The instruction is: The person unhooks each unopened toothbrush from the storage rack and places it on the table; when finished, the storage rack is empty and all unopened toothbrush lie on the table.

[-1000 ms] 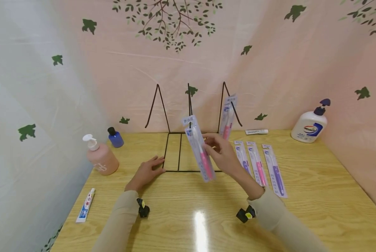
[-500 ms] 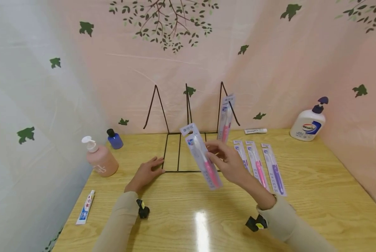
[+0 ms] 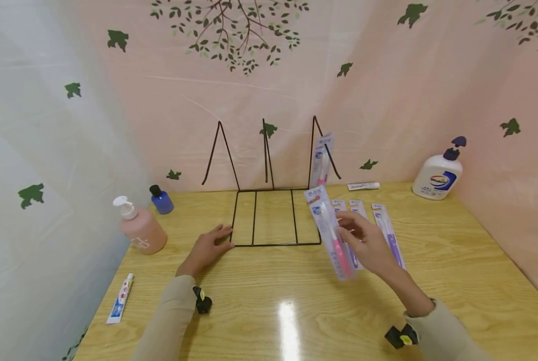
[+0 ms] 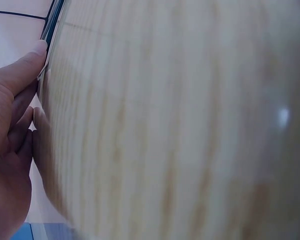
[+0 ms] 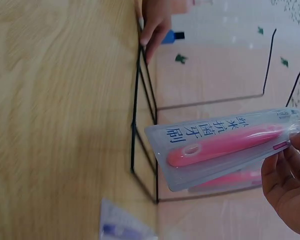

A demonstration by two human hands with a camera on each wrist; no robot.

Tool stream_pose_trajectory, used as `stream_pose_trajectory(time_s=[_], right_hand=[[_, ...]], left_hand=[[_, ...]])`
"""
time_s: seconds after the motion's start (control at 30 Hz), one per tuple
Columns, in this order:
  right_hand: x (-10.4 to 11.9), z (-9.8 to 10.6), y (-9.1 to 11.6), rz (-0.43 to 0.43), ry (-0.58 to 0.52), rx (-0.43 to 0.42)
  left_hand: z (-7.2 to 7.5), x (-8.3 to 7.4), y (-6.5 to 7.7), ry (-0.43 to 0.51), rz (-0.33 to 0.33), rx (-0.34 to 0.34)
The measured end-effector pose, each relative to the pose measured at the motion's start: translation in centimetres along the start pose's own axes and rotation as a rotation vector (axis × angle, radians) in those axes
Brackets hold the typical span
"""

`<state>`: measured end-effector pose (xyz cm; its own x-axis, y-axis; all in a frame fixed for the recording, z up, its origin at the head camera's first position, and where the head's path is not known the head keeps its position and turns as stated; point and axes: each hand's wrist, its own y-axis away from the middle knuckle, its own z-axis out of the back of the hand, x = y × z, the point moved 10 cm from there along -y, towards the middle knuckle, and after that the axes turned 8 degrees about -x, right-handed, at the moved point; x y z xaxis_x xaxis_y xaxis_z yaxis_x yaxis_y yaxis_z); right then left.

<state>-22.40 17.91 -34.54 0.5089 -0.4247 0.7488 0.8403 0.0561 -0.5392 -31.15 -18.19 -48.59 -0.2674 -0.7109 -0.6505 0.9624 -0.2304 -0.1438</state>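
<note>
One pink toothbrush in its blister pack (image 3: pixel 330 233), and the right hand (image 3: pixel 367 244) pinches it by its right edge, so the pack lies left of that grip! It's up beside the wire rack's near-right corner, long axis slanting, head end toward the worktop's (image 3: pixel 246 306) far edge. Farther off, the left hand (image 3: pixel 207 249), fingers relaxed, touches the rack's near-left corner.
</note>
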Motion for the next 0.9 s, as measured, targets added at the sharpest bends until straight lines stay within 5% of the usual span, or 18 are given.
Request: stream_pose_trajectory(time_s=[0.33,0.57,0.9], right_hand=[[-5.6,6.0,2.1,-0.18,0.144,-0.085],[-10.1,10.8,2.7,-0.328,0.125,-0.122],[-17.4,15.1,3.4,-0.579,0.197,-0.022]], left_hand=[[0.1,0.1,0.1,0.011,0.007,0.003],[0.1,0.1,0.2,0.012,0.031,0.013],[0.0,0.1,0.2,0.003,0.047,0.02]])
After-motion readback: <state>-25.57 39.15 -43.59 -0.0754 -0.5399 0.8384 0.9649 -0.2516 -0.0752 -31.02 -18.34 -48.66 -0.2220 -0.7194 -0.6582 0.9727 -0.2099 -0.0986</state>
